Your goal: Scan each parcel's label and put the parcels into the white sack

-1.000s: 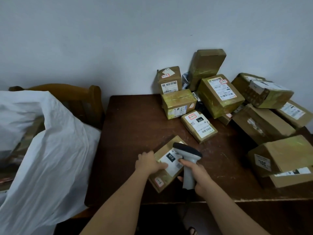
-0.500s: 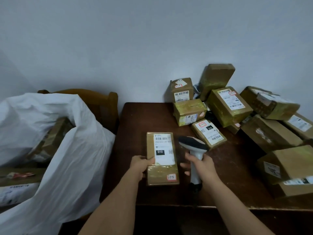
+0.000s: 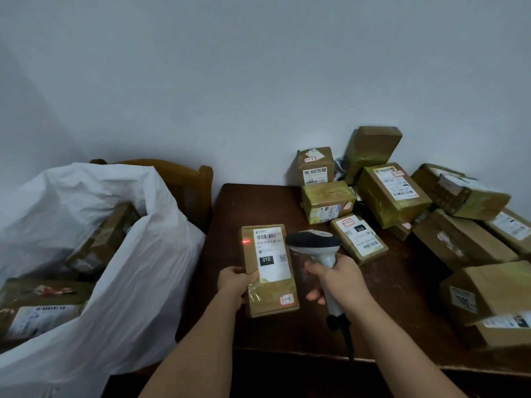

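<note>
Left hand (image 3: 234, 284): flat parcel (image 3: 268, 270) is gripped at its left edge, label up, above the table (image 3: 388, 297).
Right hand (image 3: 342, 278): scanner (image 3: 314, 244) handle is clasped (red dot left of the barcode).
White sack (image 3: 123, 282): left of table, parcels inside.

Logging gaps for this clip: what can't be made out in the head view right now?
- White sack: how many parcels are inside; its folds cover most.
- Held parcel: small label print too fine; the left hand covers its left edge.
- Scanner: trigger hidden under the right hand.
- Rightmost boxes: cut off by the frame edge.
</note>
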